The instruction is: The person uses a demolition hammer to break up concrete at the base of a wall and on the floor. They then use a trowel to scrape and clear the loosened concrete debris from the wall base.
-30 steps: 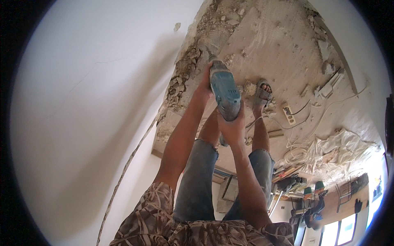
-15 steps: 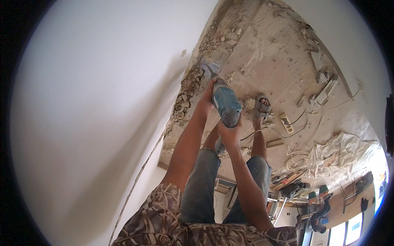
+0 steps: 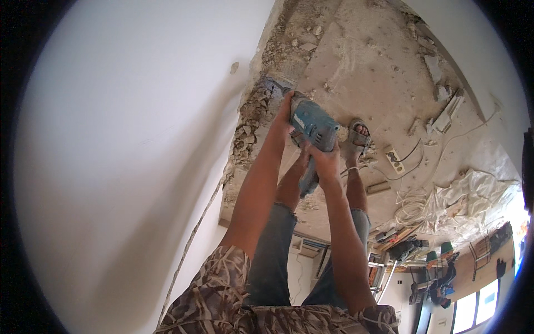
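Note:
A dusty teal and grey rotary hammer drill (image 3: 314,123) is held in both my hands, slanting toward the far left. My left hand (image 3: 287,113) is closed around its front end, behind the chuck. At the rear, my right hand (image 3: 325,161) wraps the handle, its fingers partly hidden by the tool. The chisel bit (image 3: 278,85) reaches down to a grey, broken patch of floor beside the white wall (image 3: 139,122). Its very tip is hard to make out. Chunks of rubble (image 3: 248,129) lie along the wall's foot, left of the bit.
My sandalled foot (image 3: 359,138) stands right of the drill. Further right are a power strip (image 3: 395,160) with cords, a coiled cable (image 3: 411,210) and crumpled plastic sheeting (image 3: 467,195). Broken pieces (image 3: 446,116) lie by the right wall. Tools and timber (image 3: 400,236) lie lower right.
The drill's rear has swung right and its body now slants more, with my right hand moving along. The bit stays near the same broken patch. The view has shifted slightly.

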`<state>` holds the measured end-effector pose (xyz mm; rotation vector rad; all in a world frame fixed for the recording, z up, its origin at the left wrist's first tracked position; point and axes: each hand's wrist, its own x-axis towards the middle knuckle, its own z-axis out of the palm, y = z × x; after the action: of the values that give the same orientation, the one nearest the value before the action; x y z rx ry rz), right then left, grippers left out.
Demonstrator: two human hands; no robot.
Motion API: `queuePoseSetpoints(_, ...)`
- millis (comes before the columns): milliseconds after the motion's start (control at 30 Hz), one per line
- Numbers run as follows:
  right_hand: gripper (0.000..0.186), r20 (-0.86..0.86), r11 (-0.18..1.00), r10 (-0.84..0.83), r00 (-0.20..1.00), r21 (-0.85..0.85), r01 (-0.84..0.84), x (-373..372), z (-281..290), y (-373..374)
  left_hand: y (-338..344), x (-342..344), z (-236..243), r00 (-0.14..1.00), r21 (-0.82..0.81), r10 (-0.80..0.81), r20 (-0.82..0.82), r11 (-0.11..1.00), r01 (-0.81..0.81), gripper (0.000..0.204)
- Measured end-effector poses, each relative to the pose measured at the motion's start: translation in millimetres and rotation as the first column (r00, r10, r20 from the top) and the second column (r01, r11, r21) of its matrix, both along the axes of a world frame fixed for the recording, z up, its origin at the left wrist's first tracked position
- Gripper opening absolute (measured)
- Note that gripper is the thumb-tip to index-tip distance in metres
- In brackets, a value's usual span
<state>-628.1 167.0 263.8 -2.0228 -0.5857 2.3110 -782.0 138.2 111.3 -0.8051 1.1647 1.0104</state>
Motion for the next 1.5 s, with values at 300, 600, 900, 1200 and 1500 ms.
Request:
queuePoseSetpoints(300, 0.068, -0.056, 0.989, 0.116, 0.992, 0.103, -0.11, 34, 53, 2, -4, 23, 66, 0.996, -0.109, 0.073, -0.053, 0.991, -0.078, 0.071)
queuePoseSetpoints(600, 0.073, 0.042, 0.928, 0.234, 0.971, 0.288, -0.236, 23, 101, -14, -17, 26, 95, 0.987, 0.057, 0.158, 0.028, 0.986, -0.159, 0.073)
queuePoseSetpoints(900, 0.074, 0.216, 0.857, 0.271, 0.938, 0.389, -0.338, 1, 69, -27, -21, 14, 65, 0.983, 0.138, 0.166, 0.078, 0.975, -0.175, 0.069)
queuePoseSetpoints(1200, 0.075, 0.145, 0.915, 0.09, 0.985, 0.378, -0.139, -3, 59, -43, -21, 4, 49, 0.993, 0.097, 0.027, 0.111, 0.995, -0.038, 0.066)
queuePoseSetpoints(1500, 0.07, 0.11, 0.946, 0.061, 0.992, 0.312, -0.092, 0, 43, -52, -28, 4, 42, 0.998, 0.103, 0.02, 0.063, 0.994, -0.026, 0.066)
